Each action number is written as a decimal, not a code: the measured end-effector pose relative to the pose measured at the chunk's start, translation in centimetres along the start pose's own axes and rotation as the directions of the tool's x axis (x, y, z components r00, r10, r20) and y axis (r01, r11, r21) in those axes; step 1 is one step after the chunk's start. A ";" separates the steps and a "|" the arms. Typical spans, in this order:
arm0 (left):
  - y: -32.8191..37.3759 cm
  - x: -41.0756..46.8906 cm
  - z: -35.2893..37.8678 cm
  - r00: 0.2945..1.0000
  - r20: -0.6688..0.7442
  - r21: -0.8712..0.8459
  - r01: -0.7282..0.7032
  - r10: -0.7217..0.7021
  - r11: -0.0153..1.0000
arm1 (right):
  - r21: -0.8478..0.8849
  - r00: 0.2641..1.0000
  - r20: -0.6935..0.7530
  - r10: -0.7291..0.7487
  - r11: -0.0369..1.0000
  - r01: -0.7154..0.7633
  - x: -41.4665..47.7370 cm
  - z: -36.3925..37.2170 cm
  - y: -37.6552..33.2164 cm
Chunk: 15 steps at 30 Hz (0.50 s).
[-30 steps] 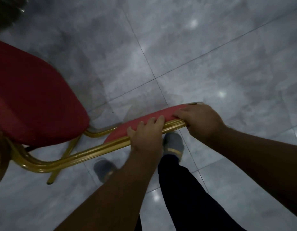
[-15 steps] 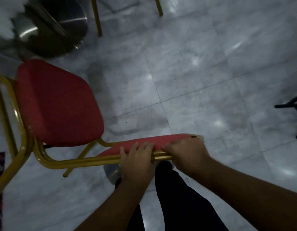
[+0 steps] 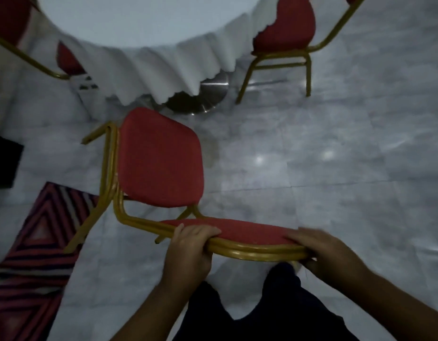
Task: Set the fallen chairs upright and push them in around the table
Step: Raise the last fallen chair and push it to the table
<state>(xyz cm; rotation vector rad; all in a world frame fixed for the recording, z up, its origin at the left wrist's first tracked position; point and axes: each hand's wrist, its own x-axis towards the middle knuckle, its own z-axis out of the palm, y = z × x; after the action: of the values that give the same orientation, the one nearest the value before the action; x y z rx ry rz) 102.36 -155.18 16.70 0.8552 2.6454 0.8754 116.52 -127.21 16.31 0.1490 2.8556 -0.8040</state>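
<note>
A red-cushioned chair with a gold metal frame stands in front of me, tilted, its seat facing the round table with a white cloth. My left hand and my right hand both grip the top of the chair's backrest. A short stretch of floor separates the seat's front edge from the cloth's hanging hem. A second red chair stands upright at the table's right side, partly under the cloth. A third red chair shows at the upper left, cut off by the frame.
The table's shiny metal base sits just beyond the chair seat. A red, black and white patterned rug lies on the grey tiled floor at the left. A dark object sits at the left edge. My legs in dark trousers stand behind the backrest.
The chair has swung from lying sideways toward upright and now faces the table. My view has lifted, bringing the table and other chairs into sight. Both hands kept their grip on the backrest.
</note>
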 end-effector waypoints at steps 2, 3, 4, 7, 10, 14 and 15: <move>-2.4 -2.4 -2.3 0.999 -0.032 -0.035 0.036 -0.037 0.999 | -0.042 0.998 0.055 -0.017 0.999 0.019 0.3 0.8 -4.0; -3.4 -3.6 -3.6 0.998 -0.040 -0.045 0.049 -0.051 0.998 | -0.078 0.997 0.066 -0.033 0.996 0.038 0.5 1.2 -6.2; -4.2 -4.7 -5.1 0.997 -0.050 -0.049 0.054 -0.056 0.997 | -0.112 0.996 0.067 -0.056 0.992 0.064 0.7 1.6 -8.2; -5.1 -7.3 -9.6 0.996 -0.083 -0.076 0.038 -0.044 0.996 | -0.182 0.987 0.064 -0.146 0.971 0.155 2.1 1.4 -14.6; -5.1 -9.4 -13.5 0.998 -0.036 0.043 0.051 -0.050 0.998 | -0.233 0.967 0.071 -0.246 0.938 0.256 3.6 1.4 -20.0; -3.8 -11.2 -16.2 0.998 -0.044 0.250 -0.038 0.051 0.968 | -0.185 0.940 0.079 -0.331 0.922 0.340 5.5 2.4 -25.7; -3.6 -11.3 -16.4 0.996 -0.064 0.302 -0.046 0.068 0.952 | -0.146 0.936 0.054 -0.347 0.925 0.351 5.9 2.9 -26.8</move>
<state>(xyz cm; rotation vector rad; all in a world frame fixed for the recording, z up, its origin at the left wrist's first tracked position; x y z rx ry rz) 103.64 -171.97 27.90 0.9893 2.8789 0.5313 107.33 -151.20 26.41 -0.4004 2.9437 -0.6282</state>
